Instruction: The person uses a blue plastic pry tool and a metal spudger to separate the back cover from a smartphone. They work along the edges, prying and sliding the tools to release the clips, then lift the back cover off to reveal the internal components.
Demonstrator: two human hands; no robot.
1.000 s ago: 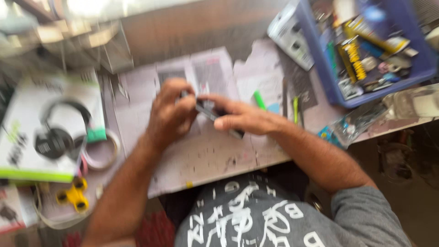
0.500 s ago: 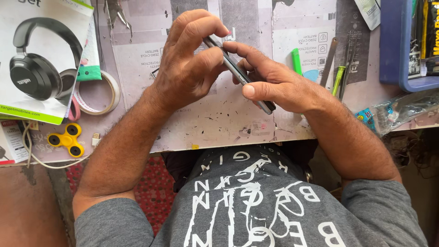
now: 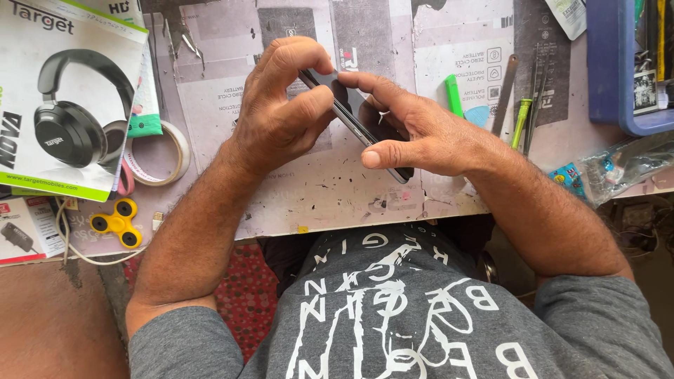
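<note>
While both hands work over the desk centre, the far left holds a headphone box, white and green with black headphones pictured, lying flat. Below it a small card box and a white cable loop off the desk edge. A yellow spinner sits just right of the cable. Above that, a tape roll lies flat, touching the headphone box edge.

Left hand curls over the phone's upper end, fingertips pinching its top edge, thumb pressed on the long side. Phone is dark, slim, tilted diagonally, raised off the mat at desk centre, between both hands. Right hand grips its lower end: index finger lies across the face, thumb clamps the near edge. Both grips are closed on the phone.

Right of the right hand, a green marker lies on the mat, close to the knuckles. Further right, a metal file, a green-handled driver and thin tools beside it. Far right, a blue tray with assorted parts sits at the top corner; below it a clear plastic bag with small items overhangs the desk edge.
</note>
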